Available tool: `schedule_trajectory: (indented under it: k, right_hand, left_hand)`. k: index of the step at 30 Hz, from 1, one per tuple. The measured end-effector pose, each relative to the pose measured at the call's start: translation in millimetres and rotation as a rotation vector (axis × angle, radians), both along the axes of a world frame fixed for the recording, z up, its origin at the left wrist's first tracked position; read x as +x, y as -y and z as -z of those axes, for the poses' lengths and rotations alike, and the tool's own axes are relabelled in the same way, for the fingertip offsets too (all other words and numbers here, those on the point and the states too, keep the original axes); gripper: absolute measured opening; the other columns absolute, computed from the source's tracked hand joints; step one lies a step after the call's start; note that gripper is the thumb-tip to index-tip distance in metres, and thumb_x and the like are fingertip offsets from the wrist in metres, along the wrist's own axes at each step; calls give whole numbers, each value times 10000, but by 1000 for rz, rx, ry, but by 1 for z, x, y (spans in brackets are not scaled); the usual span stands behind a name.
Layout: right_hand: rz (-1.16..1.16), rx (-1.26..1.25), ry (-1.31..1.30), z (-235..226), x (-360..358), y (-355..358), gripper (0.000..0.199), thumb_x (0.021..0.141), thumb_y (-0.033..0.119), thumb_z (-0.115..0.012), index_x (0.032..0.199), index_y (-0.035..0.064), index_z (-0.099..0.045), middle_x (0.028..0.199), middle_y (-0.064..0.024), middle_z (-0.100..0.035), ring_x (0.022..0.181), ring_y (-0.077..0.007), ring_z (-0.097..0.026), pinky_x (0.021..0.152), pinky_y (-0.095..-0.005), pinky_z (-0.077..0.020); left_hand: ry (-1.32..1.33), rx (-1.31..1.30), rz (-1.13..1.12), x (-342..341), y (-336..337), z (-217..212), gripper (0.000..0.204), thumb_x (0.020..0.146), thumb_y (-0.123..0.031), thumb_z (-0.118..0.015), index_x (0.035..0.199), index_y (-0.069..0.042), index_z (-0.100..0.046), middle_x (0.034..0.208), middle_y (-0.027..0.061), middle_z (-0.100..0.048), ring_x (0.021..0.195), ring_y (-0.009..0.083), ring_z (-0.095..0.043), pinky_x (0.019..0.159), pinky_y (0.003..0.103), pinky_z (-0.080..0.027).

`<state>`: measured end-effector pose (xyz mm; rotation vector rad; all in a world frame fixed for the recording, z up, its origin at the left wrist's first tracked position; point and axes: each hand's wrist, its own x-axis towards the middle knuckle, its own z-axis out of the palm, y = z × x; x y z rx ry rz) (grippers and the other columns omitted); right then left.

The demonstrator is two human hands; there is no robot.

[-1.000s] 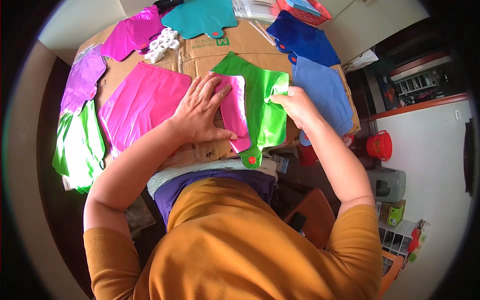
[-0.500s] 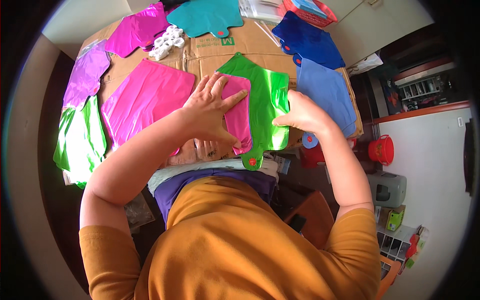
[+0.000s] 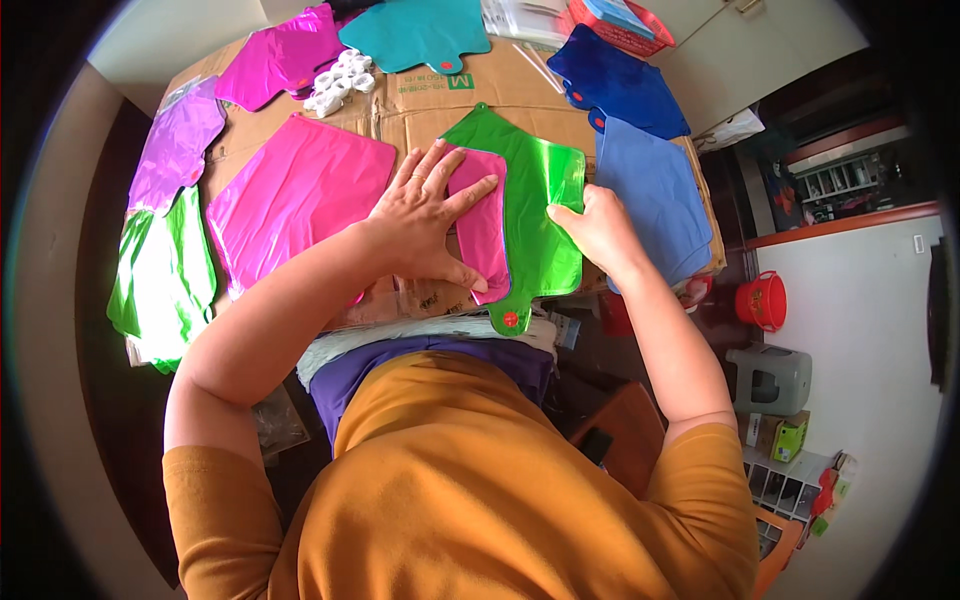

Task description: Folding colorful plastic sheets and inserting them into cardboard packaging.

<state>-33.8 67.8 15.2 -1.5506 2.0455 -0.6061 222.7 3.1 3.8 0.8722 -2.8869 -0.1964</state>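
A flat green foil balloon (image 3: 545, 225) lies on the cardboard in front of me, its tab with a red dot hanging over the near edge. A pink foil piece (image 3: 482, 228) overlaps its left side. My left hand (image 3: 425, 205) lies spread on the pink piece, thumb near its lower corner. At the green balloon's right edge, my right hand (image 3: 600, 225) pinches the foil between thumb and fingers. Left of my left hand rests a larger flat pink foil balloon (image 3: 295, 200), partly covered by my forearm.
Around the cardboard-topped table (image 3: 405, 100) lie more flat balloons: purple (image 3: 185, 145), another green (image 3: 165, 280), magenta (image 3: 275, 60), teal (image 3: 415, 35), dark blue (image 3: 615, 85) and light blue (image 3: 655, 200). White ribbon rolls (image 3: 340, 82), thin white sticks (image 3: 540, 68) and a red basket (image 3: 645, 42) sit behind.
My right hand's grip on the green balloon's right edge has closed and shifted slightly. The foil there lies flatter. My left hand stays on the pink piece.
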Motion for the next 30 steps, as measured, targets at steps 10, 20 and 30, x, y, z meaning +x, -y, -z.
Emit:
schedule_trajectory:
  k: [10, 20, 30]
  right_hand:
    - [-7, 14, 12, -3, 3, 0, 316, 807, 227, -716, 840, -79, -644, 772, -250, -667, 759, -360, -685, 690, -431, -521]
    - [-29, 3, -46, 0, 1, 0, 339, 808, 234, -724, 821, -92, -631, 835, -290, -653, 825, -416, -662, 724, -451, -511]
    - [-12, 27, -67, -5, 3, 0, 326, 808, 236, -720, 837, -78, -641, 823, -278, -659, 826, -392, -673, 728, -432, -516]
  left_hand:
    - [-20, -16, 66, -1, 4, -3, 1207, 545, -862, -620, 1509, -217, -287, 1525, 250, -211, 1447, 423, -110, 1174, 548, -90]
    - [5, -16, 118, -8, 11, -4, 1222, 536, -857, -628, 1517, -225, -264, 1558, 209, -182, 1452, 414, -104, 1174, 553, -91]
    - [37, 8, 108, -9, 10, -8, 1216, 540, -858, -627, 1523, -249, -250, 1561, 204, -178, 1454, 403, -107, 1180, 526, -97]
